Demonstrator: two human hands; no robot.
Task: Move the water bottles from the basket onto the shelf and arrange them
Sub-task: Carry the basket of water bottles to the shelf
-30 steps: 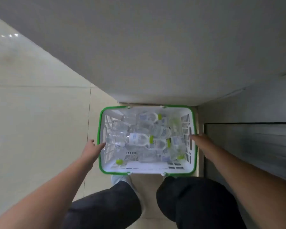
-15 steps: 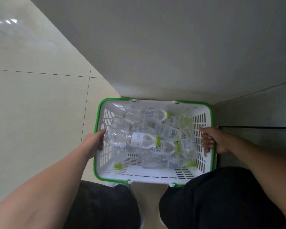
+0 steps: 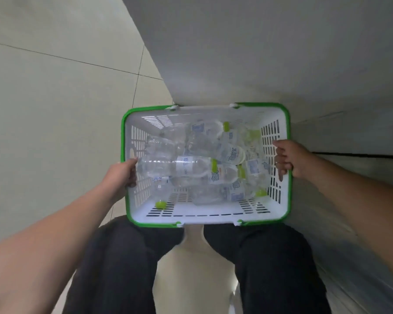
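1. Nearest are the person's legs in dark trousers (image 3: 127, 268), over the pale tiled floor (image 3: 55, 109).
2. The left hand (image 3: 123, 175) grips the left rim of the basket (image 3: 204, 219), fingers curled over the edge.
3. The right hand (image 3: 288, 158) grips the right rim, fingers (image 3: 279, 164) hooked inside the slotted wall.
4. The water bottles (image 3: 182, 166) lie heaped on their sides inside the basket, green caps showing.
5. Beyond, the grey shelf (image 3: 259, 53) meets the basket's far edge.

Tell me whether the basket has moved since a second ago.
Yes. The basket has come up off the floor, toward the camera: its near rim now overlaps the knees, with both hands gripping its side walls.
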